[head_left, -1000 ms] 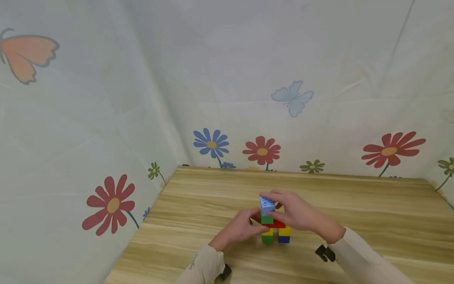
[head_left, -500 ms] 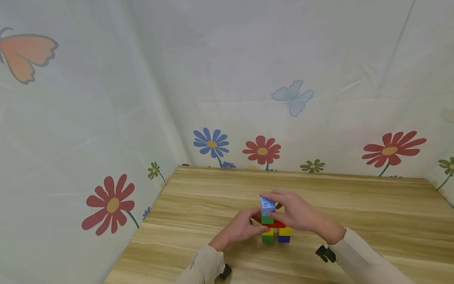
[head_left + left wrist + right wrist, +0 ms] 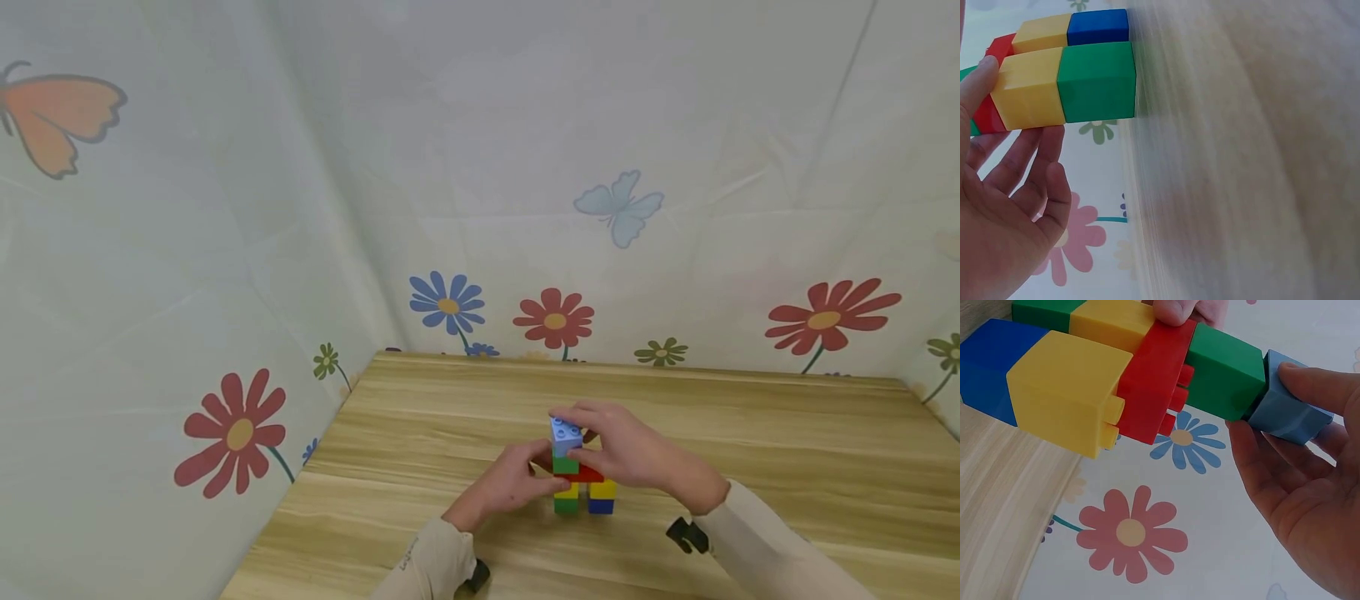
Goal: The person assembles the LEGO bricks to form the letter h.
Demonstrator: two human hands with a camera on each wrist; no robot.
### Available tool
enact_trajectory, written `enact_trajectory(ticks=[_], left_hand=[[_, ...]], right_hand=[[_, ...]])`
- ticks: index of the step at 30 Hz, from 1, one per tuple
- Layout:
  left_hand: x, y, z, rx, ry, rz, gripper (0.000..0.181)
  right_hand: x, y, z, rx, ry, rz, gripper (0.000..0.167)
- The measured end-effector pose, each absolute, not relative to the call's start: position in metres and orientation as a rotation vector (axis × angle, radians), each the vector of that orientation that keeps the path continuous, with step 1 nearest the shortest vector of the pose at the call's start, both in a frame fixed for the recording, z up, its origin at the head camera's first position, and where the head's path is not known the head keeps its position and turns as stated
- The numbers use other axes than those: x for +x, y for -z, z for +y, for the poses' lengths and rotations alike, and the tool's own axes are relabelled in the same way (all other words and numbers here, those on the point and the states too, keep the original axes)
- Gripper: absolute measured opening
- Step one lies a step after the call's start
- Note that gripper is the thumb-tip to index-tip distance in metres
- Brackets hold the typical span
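A toy building brick structure stands on the wooden table. One leg has a yellow brick (image 3: 1030, 87) on a green brick (image 3: 1097, 81); the other has a yellow brick (image 3: 1063, 387) on a dark blue brick (image 3: 997, 369). A red brick (image 3: 1155, 381) bridges both legs. Above its left end sits another green brick (image 3: 1225, 372), topped by a light blue brick (image 3: 1288, 406) at a slight tilt, with a narrow dark gap between them. My right hand (image 3: 630, 447) pinches the light blue brick. My left hand (image 3: 510, 481) grips the structure around the red and yellow bricks, thumb in front.
The wooden table (image 3: 420, 400) reaches back to a pale curtain (image 3: 480, 150) printed with flowers and butterflies. Black wrist mounts (image 3: 687, 535) hang below the sleeves. Exposed studs show on the red brick's right end in the right wrist view.
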State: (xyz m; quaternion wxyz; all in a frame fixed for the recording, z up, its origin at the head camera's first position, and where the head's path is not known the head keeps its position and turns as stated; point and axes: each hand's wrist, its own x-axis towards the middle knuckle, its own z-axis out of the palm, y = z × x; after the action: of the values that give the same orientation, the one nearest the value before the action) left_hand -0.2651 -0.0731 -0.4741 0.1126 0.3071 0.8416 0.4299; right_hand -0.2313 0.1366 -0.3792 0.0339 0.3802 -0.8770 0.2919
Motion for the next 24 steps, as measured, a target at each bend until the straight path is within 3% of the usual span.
enact_trajectory(ticks=[24], left_hand=[[-0.2637, 0.4731, -0.0722, 0.908, -1.257, 2.477, 0.029]], right_hand=[[-0.2353, 0.3758, 0.1407, 1.170, -0.891, -2.751, 0.054]])
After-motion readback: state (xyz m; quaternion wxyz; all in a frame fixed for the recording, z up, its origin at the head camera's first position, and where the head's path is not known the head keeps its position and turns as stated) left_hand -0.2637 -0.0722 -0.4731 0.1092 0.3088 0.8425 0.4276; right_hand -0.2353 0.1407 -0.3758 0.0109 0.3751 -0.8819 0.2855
